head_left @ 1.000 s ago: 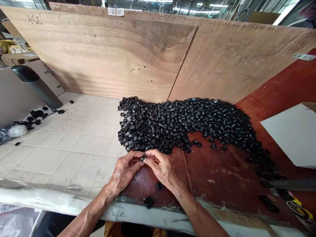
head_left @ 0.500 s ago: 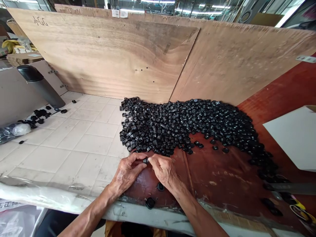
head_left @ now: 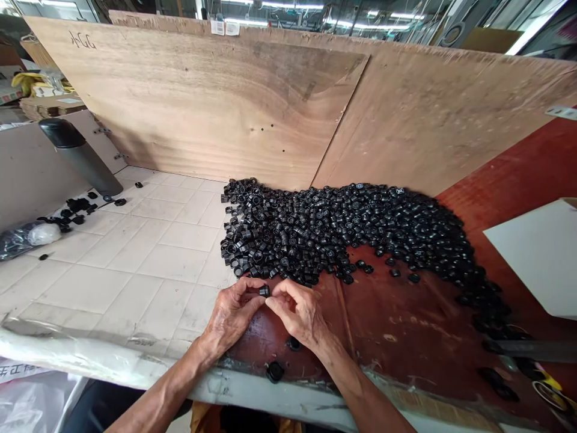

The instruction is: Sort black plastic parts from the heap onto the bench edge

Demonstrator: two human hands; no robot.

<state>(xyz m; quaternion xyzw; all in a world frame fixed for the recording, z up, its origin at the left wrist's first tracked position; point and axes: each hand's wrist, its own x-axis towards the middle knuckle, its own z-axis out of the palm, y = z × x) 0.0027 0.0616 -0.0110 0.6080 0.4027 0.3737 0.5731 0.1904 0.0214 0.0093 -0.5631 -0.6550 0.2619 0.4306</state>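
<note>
My left hand [head_left: 229, 316] and my right hand [head_left: 301, 314] meet at the near edge of the table, fingertips pinched together on one small black plastic ring [head_left: 263, 291]. Both hands are closed on it. Just beyond the fingers lies a big heap of the same small black plastic parts [head_left: 342, 228], spread from the middle of the table to the right. Two black parts [head_left: 294, 344] [head_left: 274, 371] lie under my wrists near the table's front edge.
Plywood boards [head_left: 216, 114] stand upright behind the heap. A tile-patterned sheet [head_left: 135, 264] covers the left of the table; the right is red-brown wood [head_left: 406, 325]. A dark cylinder [head_left: 79, 155] and loose black parts [head_left: 74, 207] sit far left. A white sheet [head_left: 541, 252] lies right.
The hands stay together on the small black ring, with only slight finger shifts. The view has drifted a little.
</note>
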